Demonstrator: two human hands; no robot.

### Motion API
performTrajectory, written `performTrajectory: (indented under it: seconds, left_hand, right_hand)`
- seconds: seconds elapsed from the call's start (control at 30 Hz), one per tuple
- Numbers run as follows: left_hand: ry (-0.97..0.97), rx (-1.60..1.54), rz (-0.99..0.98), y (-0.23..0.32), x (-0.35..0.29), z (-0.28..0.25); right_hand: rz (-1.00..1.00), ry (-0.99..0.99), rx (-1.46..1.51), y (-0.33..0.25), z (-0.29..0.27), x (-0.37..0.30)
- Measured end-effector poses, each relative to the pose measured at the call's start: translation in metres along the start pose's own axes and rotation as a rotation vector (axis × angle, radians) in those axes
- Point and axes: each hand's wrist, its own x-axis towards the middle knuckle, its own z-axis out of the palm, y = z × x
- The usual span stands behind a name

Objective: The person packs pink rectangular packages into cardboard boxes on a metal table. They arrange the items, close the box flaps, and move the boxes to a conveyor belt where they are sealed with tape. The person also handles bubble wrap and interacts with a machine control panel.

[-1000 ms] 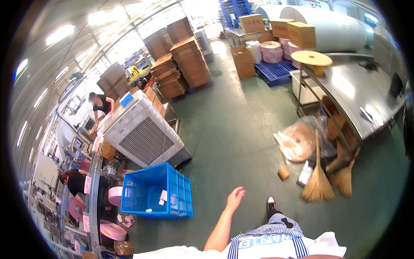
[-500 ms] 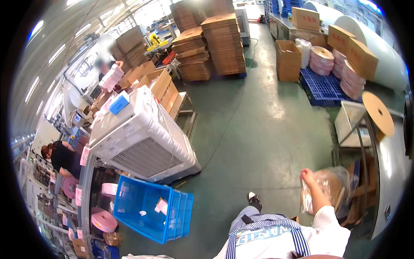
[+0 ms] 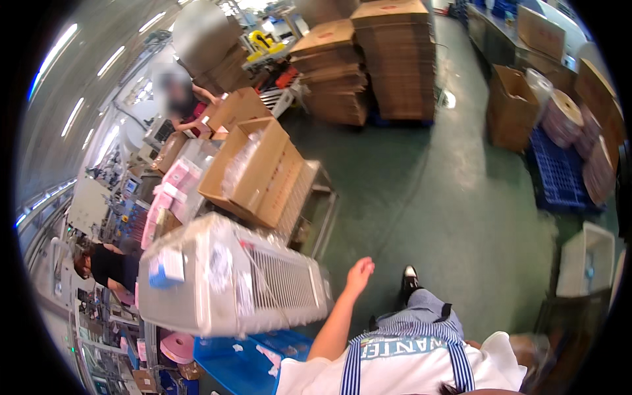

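My left hand [image 3: 359, 272] is swung out in front of me with the fingers loosely bent, and nothing shows in it. It hangs over the green floor, just right of a grey-white air cooler [image 3: 191, 299] with a slatted grille, and does not appear to touch it. A blue and white box [image 3: 166, 268] lies on top of the cooler. My right hand is out of sight; only the white sleeve [image 3: 501, 355] shows, with blurred clear plastic [image 3: 536, 352] beside it. My shoe [image 3: 411, 276] is forward on the floor.
A blue crate [image 3: 234, 362] with scraps stands at lower left. Beyond the cooler, an open carton [image 3: 253, 171] rests on a metal stand. Flat cardboard stacks [image 3: 395, 62] rise ahead. Right are a blue pallet [image 3: 556, 171] with rolls and a white bin [image 3: 584, 263]. Two people work at left.
I have moved forward, so the cooler and blue crate sit lower and nearer. My left hand has come into view, while my right hand has gone out of it.
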Motion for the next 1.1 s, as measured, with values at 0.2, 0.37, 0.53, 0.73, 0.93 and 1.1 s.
performTrajectory:
  seconds: [0.2,0.37,0.53,0.73,0.93,1.1]
  left_hand:
    - [-0.177,0.505,-0.371,-0.083,0.034,-0.065]
    - [0.296,0.467,-0.750,-0.112,0.075,-0.115]
    - [0.354,0.370,-0.598,-0.119,0.283,-0.159]
    - [0.225,0.146,0.021,0.090,0.651,-0.232]
    - [0.346,0.274,0.150,0.171,0.821,-0.369]
    - [0.613,-0.112,-0.043,0.129,0.889,-0.444]
  right_hand:
    - [-0.114,0.457,0.105,-0.229,-0.300,0.164]
    - [-0.569,0.465,0.528,-0.519,-0.517,0.189]
    - [-0.749,0.510,0.232,-0.670,-0.580,0.283]
    - [-0.585,0.058,-0.768,-0.664,-0.590,0.375]
    - [-0.155,-0.014,-0.409,-0.794,-0.659,0.414]
    - [-0.264,0.140,-0.637,-1.007,-0.769,0.513]
